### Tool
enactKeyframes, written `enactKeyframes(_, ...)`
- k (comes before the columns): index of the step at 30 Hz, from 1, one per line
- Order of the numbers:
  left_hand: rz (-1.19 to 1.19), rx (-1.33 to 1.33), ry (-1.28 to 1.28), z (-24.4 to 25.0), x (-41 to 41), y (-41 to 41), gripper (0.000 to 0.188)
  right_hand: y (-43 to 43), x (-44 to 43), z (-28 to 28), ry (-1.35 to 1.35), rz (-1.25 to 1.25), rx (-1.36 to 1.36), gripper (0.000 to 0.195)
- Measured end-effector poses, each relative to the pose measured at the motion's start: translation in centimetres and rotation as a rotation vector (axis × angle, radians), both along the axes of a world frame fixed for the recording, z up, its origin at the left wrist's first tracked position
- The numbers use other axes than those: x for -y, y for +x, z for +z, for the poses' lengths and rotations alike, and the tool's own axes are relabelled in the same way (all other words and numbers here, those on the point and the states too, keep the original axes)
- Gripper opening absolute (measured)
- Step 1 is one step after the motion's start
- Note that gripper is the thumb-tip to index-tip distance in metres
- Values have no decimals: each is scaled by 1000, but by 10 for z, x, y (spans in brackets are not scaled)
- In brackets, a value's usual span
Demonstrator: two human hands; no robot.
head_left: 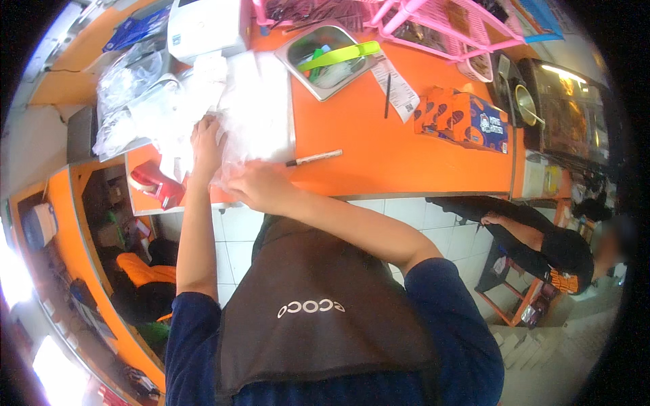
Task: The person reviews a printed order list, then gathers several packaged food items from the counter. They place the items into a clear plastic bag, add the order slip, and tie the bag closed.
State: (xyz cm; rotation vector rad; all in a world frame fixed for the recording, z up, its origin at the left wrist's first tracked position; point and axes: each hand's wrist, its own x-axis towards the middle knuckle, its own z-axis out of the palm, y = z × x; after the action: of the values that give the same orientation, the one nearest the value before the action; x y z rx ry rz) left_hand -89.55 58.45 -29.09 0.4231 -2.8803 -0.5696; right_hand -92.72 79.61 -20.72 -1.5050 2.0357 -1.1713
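A thin clear plastic bag (pixel 237 144) lies crumpled at the front left of the orange counter, washed out by glare. My right hand (pixel 264 187) pinches its near edge just over the counter's front. Farther in, my left hand (pixel 207 142) rests against the left side of the plastic and white material; glare hides whether its fingers grip anything. White plastic sheets or bags (pixel 277 109) lie flat to the right of the bag. Close by my left forearm stands a red tape dispenser (pixel 161 189). A white marker with a black cap (pixel 316 158) lies right of my right hand.
Behind are a white printer (pixel 209 29), a metal tray (pixel 321 97) with lime-green tongs (pixel 350 55), and a pink rack (pixel 406 20). A printed slip (pixel 398 94), a black pen (pixel 388 99) and orange boxes (pixel 485 122) lie rightward. Another person (pixel 563 256) is at the right.
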Motion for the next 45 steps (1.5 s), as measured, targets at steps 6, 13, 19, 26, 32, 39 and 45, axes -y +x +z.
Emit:
enactKeyframes(6,229,-157,712,30,7,30,23,-13,61,-76,161,-68,-78,13)
enactKeyframes(13,70,-235,324,1,-52,88,36,-63,102,-101,4,-382,-517,15)
enactKeyframes(19,-22,-17,50,-6,-34,53,39,-95,109,-95,295,-62,-103,13)
enactKeyframes(26,-254,57,379,8,16,38,23,-89,24,-11,-73,-272,423,17)
enactKeyframes(32,-41,185,579,42,15,7,12,-28,-5,-25,108,-239,403,21)
enactKeyframes(39,-204,98,517,24,29,0,14,-12,40,-80,168,-359,-213,21)
enactKeyframes(45,-365,104,493,19,29,28,48,-25,42,-96,128,-356,-138,7)
